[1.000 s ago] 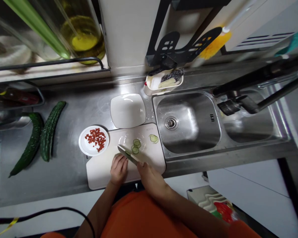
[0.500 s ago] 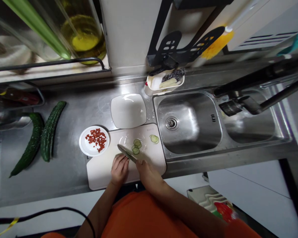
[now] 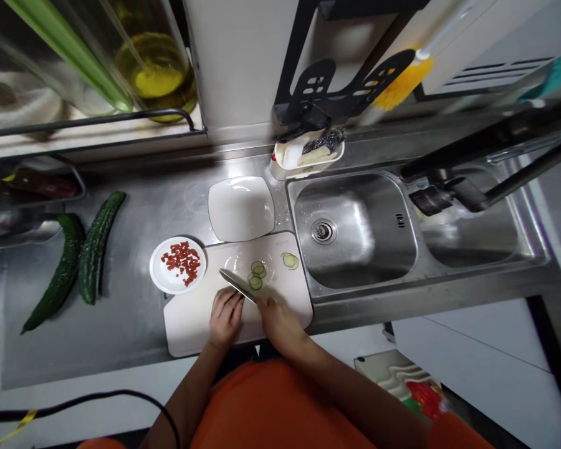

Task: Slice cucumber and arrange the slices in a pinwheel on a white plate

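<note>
"Where's the knife point(image 3: 236, 285) from where you're standing?"

"Over the cutting board point(image 3: 191, 333), blade slanting away to the left. The right hand point(image 3: 280, 324) has its fingers wrapped round the handle."

"And the left hand point(image 3: 225, 315)?"

"Fingers bent, tips right by the blade on the near side. I can't tell from here if it's gripping anything; the knuckles hide what's under them."

"I see cucumber slices point(image 3: 258, 269) just past the blade, a few overlapping, flat on the board."

"There's another little pile point(image 3: 290, 260) of pale green slices too, near the board's right edge."

"What's around the board?"

"A round plate point(image 3: 156, 269) of chopped red bits at its far left corner, and a square white plate point(image 3: 241, 209) along the far edge."

"Further left, two long whole cucumbers point(image 3: 96, 249) lie side by side on the steel counter point(image 3: 131, 324)."

"And the sink point(image 3: 355, 265) is just to the right of the board."
</note>
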`<state>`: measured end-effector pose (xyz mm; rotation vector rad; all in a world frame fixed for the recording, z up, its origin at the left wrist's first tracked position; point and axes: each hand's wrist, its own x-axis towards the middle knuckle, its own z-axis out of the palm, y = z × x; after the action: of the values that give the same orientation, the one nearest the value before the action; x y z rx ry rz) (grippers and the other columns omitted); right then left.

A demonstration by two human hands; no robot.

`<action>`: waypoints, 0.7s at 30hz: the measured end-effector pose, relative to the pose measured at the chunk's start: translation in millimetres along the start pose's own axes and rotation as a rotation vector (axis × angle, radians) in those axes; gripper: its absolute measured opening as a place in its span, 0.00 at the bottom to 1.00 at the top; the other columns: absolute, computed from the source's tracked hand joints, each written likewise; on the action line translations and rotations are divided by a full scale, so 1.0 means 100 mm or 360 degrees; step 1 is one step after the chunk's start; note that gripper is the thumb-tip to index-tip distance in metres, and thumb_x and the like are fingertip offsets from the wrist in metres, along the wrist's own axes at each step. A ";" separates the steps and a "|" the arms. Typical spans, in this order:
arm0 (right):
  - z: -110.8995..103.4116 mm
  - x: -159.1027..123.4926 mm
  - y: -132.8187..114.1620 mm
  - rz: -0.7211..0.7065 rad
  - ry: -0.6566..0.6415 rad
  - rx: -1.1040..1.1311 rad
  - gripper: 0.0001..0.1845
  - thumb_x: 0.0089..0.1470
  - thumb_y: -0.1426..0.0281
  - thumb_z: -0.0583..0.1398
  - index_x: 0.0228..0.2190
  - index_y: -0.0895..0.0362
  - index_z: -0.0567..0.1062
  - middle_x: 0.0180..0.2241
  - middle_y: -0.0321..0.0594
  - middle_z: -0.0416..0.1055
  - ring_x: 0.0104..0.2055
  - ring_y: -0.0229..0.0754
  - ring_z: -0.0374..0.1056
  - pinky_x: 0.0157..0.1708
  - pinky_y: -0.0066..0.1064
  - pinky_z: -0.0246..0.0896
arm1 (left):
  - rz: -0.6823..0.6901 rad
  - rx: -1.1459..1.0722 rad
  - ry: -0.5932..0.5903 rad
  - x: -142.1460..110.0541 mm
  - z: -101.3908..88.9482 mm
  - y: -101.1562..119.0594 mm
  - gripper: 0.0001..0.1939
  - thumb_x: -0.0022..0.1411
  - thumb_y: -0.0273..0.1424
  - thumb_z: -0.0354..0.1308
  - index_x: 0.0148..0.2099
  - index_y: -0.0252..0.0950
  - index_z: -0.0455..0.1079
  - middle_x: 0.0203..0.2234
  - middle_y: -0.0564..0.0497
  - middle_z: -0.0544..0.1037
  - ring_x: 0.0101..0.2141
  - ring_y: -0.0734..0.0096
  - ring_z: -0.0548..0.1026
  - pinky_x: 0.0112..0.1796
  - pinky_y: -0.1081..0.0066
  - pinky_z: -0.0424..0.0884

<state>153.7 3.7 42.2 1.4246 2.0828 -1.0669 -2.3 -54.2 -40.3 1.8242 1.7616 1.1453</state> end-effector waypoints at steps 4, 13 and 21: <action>-0.07 -0.07 0.04 0.0062 -0.0021 -0.0017 0.20 0.55 0.82 0.46 0.45 0.57 0.68 0.38 0.45 0.70 0.36 0.41 0.70 0.32 0.28 0.60 | -0.0003 -0.0002 0.0011 0.01 0.00 0.01 0.13 0.59 0.22 0.56 0.47 0.35 0.71 0.40 0.44 0.76 0.44 0.64 0.73 0.47 0.58 0.71; -0.13 -0.37 0.04 0.0060 -0.0092 -0.0138 0.21 0.55 0.82 0.46 0.46 0.55 0.66 0.39 0.43 0.70 0.33 0.40 0.71 0.27 0.26 0.58 | 0.0010 0.0011 0.0016 -0.05 0.01 -0.05 0.08 0.60 0.24 0.56 0.43 0.34 0.71 0.36 0.45 0.76 0.42 0.64 0.73 0.46 0.56 0.71; -0.16 -0.50 0.07 0.0069 -0.0153 -0.0100 0.20 0.55 0.81 0.46 0.45 0.55 0.67 0.38 0.44 0.71 0.33 0.41 0.72 0.27 0.27 0.56 | 0.0015 0.0025 0.0040 -0.08 0.02 -0.08 0.08 0.60 0.23 0.56 0.42 0.34 0.70 0.37 0.44 0.75 0.43 0.64 0.73 0.47 0.55 0.71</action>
<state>181.4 -13.3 84.3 1.3552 1.9916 -1.0232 -5.4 -59.7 -49.2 1.8366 1.7823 1.1659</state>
